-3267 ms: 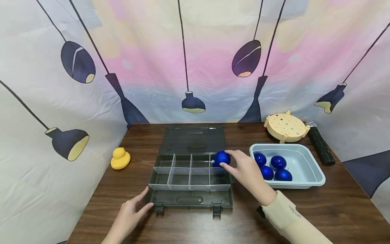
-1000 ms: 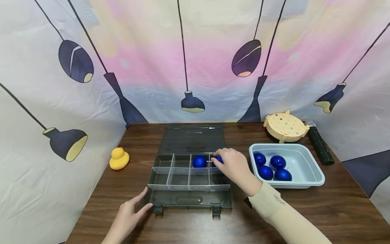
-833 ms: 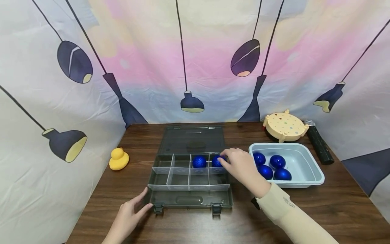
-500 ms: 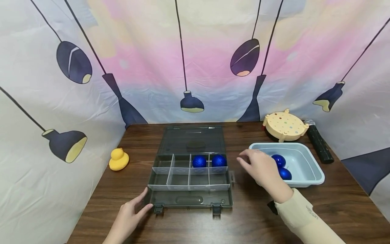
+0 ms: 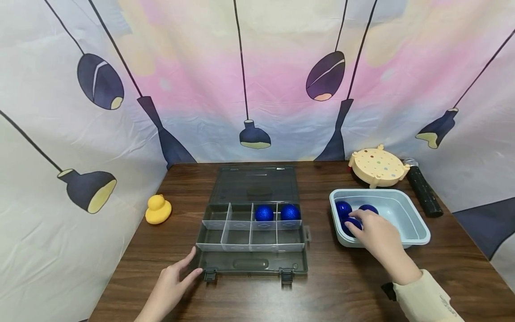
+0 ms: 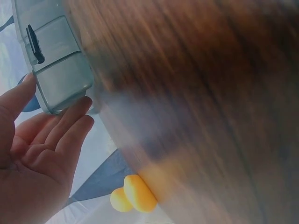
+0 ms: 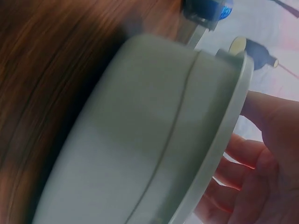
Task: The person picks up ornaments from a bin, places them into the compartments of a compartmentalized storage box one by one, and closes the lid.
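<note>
In the head view my right hand (image 5: 376,235) is over the light blue tray (image 5: 410,223), fingers loosely bent and thumb apart at a blue Christmas ball (image 5: 349,229). Two more blue balls show behind it, one at the left end (image 5: 343,209); my hand covers the front right of the group. My left hand (image 5: 170,281) has its fingers extended at the front left corner of a dark see-through organizer box (image 5: 251,264), its lid lying back. Two glittery blue balls, one (image 5: 264,213) beside the other (image 5: 290,212), sit in the two right compartments of the back row.
A yellow rubber duck (image 5: 158,209) sits left of the box. Behind the tray are a cream, dotted round toy (image 5: 378,167) and a black microphone (image 5: 424,192). A printed curtain (image 5: 225,67) hangs behind the wooden table (image 5: 322,286).
My right hand has let go of a glittery ball in the back right compartment and moved right, over the tray. Another ball went into the compartment beside it earlier. The left hand stays put.
</note>
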`<state>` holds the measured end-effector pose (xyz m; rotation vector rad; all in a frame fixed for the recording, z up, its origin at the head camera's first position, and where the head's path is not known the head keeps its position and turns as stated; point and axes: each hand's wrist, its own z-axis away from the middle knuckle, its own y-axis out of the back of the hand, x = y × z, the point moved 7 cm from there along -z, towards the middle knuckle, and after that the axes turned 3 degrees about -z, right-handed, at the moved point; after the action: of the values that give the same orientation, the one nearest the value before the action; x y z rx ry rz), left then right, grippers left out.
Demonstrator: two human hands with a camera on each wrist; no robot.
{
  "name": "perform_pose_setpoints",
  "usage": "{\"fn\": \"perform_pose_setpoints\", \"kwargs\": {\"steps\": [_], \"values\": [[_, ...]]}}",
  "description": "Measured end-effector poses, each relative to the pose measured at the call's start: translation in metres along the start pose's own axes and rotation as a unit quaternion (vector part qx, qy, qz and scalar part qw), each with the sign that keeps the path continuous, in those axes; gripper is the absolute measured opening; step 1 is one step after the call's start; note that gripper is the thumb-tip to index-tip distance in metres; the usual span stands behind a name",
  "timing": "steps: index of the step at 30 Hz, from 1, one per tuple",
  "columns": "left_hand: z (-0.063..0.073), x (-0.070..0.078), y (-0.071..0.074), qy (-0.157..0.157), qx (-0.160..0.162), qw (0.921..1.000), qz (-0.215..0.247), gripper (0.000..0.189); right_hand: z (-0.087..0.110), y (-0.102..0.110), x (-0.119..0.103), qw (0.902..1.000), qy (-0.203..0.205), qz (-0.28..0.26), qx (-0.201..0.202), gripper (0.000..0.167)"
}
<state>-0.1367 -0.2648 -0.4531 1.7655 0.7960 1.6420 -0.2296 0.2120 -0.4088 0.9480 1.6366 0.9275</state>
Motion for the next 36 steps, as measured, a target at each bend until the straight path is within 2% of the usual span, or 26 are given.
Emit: {"fn": "perform_pose_setpoints", "kwargs": {"steps": [8,16,23,29,36], "values": [[0.000,0.000,0.001,0.003,-0.005,1.0000,-0.002,0.055,-0.001,0.002,0.024,0.9997,-0.006,-0.005,-0.021,0.038],[-0.001,-0.001,0.000,0.005,-0.005,1.0000,0.001,0.054,-0.006,0.000,0.034,0.9977,-0.014,-0.005,-0.066,0.048],[0.000,-0.002,0.000,0.009,-0.007,0.9999,0.002,0.055,-0.010,-0.007,0.034,0.9959,-0.009,-0.002,-0.091,0.050],[0.000,-0.001,0.000,-0.003,0.005,1.0000,0.000,0.054,-0.012,-0.010,0.033,0.9963,0.003,-0.006,-0.086,0.045],[0.000,-0.002,-0.001,0.003,0.006,1.0000,0.005,0.053,-0.016,-0.013,0.027,0.9947,0.014,0.012,-0.102,0.050]]}}
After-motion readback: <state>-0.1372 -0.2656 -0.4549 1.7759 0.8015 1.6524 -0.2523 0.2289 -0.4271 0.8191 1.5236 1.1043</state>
